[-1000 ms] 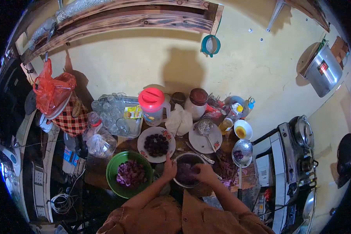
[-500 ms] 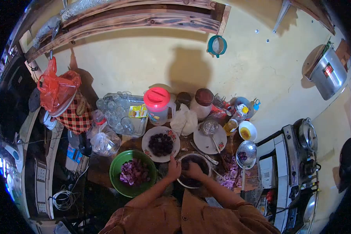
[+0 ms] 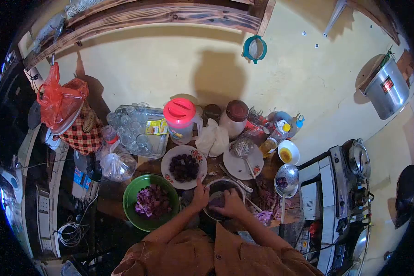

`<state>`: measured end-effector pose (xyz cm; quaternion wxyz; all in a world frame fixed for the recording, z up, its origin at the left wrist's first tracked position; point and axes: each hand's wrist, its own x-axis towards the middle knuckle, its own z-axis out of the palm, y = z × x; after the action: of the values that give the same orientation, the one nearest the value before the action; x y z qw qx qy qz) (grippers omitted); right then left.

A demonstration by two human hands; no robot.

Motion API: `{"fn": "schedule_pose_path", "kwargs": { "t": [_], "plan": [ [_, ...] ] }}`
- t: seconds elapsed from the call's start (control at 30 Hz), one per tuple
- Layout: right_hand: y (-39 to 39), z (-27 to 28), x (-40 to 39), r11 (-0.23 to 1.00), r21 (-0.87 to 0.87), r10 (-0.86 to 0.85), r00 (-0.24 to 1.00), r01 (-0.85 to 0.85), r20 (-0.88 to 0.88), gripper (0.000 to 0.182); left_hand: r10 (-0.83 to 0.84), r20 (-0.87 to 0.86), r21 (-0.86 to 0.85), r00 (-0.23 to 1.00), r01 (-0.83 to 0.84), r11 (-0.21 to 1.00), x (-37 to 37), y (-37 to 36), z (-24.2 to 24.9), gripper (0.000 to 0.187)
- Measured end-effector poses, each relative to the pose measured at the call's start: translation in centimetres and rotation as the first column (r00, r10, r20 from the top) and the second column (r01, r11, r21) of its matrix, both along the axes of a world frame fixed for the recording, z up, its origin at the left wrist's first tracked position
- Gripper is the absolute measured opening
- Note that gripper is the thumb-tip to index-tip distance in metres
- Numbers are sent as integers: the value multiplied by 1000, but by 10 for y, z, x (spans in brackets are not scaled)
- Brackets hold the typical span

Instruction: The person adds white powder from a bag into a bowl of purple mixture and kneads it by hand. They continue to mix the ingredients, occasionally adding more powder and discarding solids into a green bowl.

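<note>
A metal bowl [image 3: 223, 182] with a dark purple mash inside stands in front of me. My left hand [image 3: 200, 197] grips its left rim, the thumb side up. My right hand [image 3: 232, 205] reaches into the bowl, fingers curled against a lump of purple mash [image 3: 217, 199]; the fingertips are partly hidden. Just beyond my left hand, a flowered plate [image 3: 170, 180] carries several dark purple balls [image 3: 184, 167]. To the left, a green basin [image 3: 129, 205] holds purple and pinkish cut chunks [image 3: 152, 201].
A second plate [image 3: 232, 166] bears a skimmer [image 3: 244, 148]. Further right lie another ladle [image 3: 287, 179] with purple pieces and pink chunks [image 3: 267, 215]. A pink-lidded jug [image 3: 179, 120], a jar [image 3: 234, 120] and a tray of glasses [image 3: 157, 149] line the back. The stove [image 3: 340, 184] is right.
My right hand has drawn back slightly toward the near right of the bowl, and purple mash shows by its fingers. My left hand stays by the rim. The whole view has shifted slightly.
</note>
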<state>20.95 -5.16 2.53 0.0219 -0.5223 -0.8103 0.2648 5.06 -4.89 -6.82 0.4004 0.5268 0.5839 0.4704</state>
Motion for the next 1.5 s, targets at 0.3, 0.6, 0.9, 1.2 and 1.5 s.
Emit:
{"fn": "schedule_pose_path", "kwargs": {
  "t": [0.3,0.6,0.9,1.2,1.5],
  "plan": [
    [-9,-58,-12,1000,10,29,999,-30,27,61,31,-81,26,996,-29,999,2,-2,-1,55],
    [28,-89,-2,966,-246,-59,996,73,64,54,-31,-147,-30,989,27,999,-2,0,15,53],
    [11,-8,36,969,-25,235,944,-247,-233,65,-8,-119,74,993,17,997,-4,3,8,51],
    [5,-50,-15,939,286,-165,980,192,-114,76,62,-60,-12,996,-63,998,2,-3,11,51],
    [18,-96,-33,879,344,-390,914,331,116,49,137,-117,144,984,-120,982,7,-2,-3,47]
  ]
}}
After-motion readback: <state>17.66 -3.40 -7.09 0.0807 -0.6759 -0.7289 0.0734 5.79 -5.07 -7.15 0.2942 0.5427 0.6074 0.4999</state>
